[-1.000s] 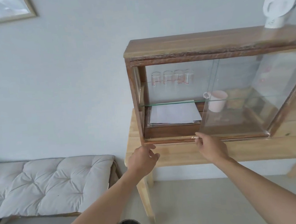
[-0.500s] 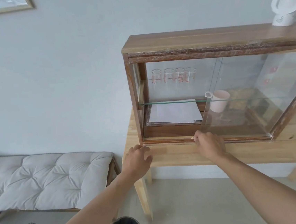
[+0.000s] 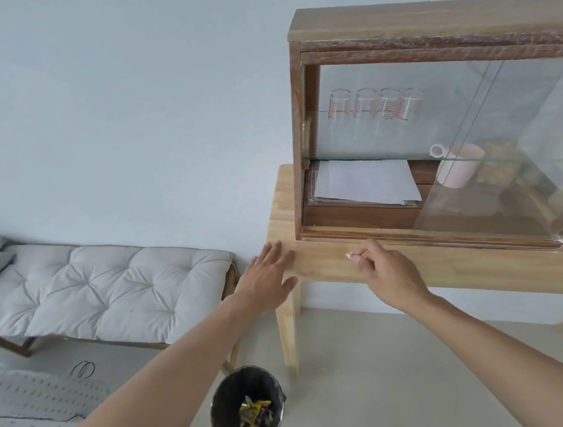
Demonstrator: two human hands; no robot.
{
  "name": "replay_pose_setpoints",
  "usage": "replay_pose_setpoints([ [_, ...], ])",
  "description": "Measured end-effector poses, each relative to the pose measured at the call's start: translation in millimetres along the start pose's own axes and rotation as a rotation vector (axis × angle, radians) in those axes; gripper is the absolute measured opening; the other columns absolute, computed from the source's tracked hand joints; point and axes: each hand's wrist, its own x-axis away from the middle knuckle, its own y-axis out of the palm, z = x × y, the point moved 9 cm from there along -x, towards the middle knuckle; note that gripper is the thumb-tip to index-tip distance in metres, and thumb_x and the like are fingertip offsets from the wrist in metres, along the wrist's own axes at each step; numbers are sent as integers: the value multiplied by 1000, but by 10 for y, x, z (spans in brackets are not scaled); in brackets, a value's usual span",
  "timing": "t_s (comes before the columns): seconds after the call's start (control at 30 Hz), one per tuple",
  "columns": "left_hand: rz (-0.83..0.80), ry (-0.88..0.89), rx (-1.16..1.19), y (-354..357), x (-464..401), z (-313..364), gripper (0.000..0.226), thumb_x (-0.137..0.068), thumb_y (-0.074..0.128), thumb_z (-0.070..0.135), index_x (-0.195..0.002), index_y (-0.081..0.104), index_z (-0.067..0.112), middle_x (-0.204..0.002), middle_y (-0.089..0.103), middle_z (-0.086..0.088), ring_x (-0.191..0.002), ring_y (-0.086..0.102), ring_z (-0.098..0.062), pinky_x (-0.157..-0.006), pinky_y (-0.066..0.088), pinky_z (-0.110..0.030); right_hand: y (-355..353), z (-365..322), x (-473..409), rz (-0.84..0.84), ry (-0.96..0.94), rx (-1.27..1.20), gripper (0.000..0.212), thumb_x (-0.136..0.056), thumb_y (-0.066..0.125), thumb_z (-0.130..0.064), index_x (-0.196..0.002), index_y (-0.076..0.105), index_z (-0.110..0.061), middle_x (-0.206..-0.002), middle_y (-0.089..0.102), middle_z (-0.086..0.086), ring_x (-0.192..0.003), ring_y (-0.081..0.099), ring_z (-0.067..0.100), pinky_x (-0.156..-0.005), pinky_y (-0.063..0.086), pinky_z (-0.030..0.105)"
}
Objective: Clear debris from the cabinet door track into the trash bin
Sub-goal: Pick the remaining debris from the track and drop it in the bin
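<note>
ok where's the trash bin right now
In the head view, the trash bin stands on the floor at bottom centre, beside the table leg and below the left hand.

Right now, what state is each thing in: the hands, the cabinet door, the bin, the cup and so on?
right hand: fingers pinched on a small pale bit of debris, just below the cabinet door track.
left hand: open, fingers spread, holding nothing.
glass door: slid aside, left section open.
trash bin: upright on the floor, uncovered, some scraps inside.
pink cup: upright behind the glass.
papers: lying flat.
</note>
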Motion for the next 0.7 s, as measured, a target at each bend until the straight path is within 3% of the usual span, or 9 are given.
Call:
replay_pose_setpoints([
  [0.1,122,-31,143,-103,69,-184,52,-101,57,33,-150,47,18,-167,29,-10,-154,23,-30,-122,26,-47,601,-343,315,-151,-83,-66,13,-110,52,-38,-111,59,-27,-72,64,-24,-64,56,10,-61,44,36],
  [0.2,183,-144,254,-40,266,-572,52,-102,56,30,-151,45,22,-164,36,-8,-148,35,-31,-115,37,-51,1249,-594,568,-280,-137,-87,12,-110,52,-37,-110,60,-28,-67,59,-35,-55,50,0,-56,36,26],
  [0.33,136,-329,312,359,709,-1251,47,-102,53,26,-148,49,16,-158,43,-5,-140,44,-30,-110,42,-46,2117,-738,772,-424,-156,-60,16,-109,52,-39,-108,61,-26,-64,54,-22,-62,51,7,-61,41,34],
  [0.5,49,-591,367,1250,1526,-2201,45,-103,51,24,-147,50,17,-154,48,-4,-136,50,-27,-111,40,-40,3309,-634,820,-547,-101,12,19,-108,52,-42,-104,63,-27,-62,51,-12,-58,48,9,-54,31,29],
  [0.7,-51,-793,409,2240,2124,-2912,44,-103,52,24,-147,50,19,-153,51,-6,-140,47,-27,-115,37,-42,4696,-437,804,-662,-24,125,17,-109,52,-39,-103,65,-29,-97,76,-5,-90,71,24,-67,46,35],
])
